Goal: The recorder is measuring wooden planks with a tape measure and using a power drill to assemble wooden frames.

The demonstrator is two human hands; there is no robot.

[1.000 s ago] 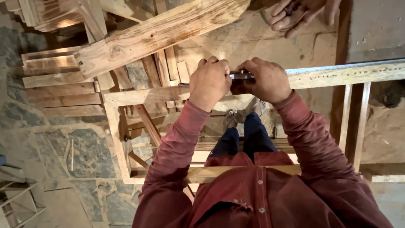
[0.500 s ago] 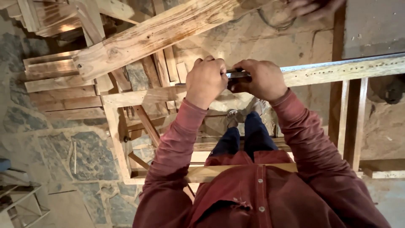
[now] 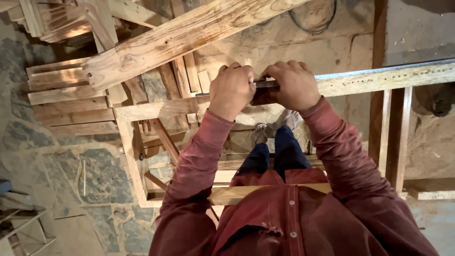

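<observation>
Dark metal hand tool (image 3: 260,84), slim and long, lies along the top of a pale wooden rail (image 3: 374,78) that forms the upper edge of an open wooden frame (image 3: 130,156). Only a short stretch of the tool shows, in the gap between the two hands; its ends are hidden, so its exact kind cannot be told.

The left hand (image 3: 232,90) is clenched around the tool's left end, knuckles up, fingers curled over the rail's far edge. The right hand (image 3: 291,85) is clenched around the tool's right end in the same way, just beside the left hand, pressing down on the rail. Both wrists come out of dark red long sleeves (image 3: 199,156).

The rail runs from the frame's left corner out to the right edge of the view, with a row of small holes along its right part. A thick rough wooden beam (image 3: 185,35) crosses at a slant above the frame's left corner, beyond the left hand. Past it, stacked wooden slats (image 3: 66,92) lie on the grey stone floor (image 3: 95,175). Under the rail, between the frame's edges, the person's dark blue trouser legs (image 3: 275,154) and light shoes (image 3: 289,118) stand on the floor.
</observation>
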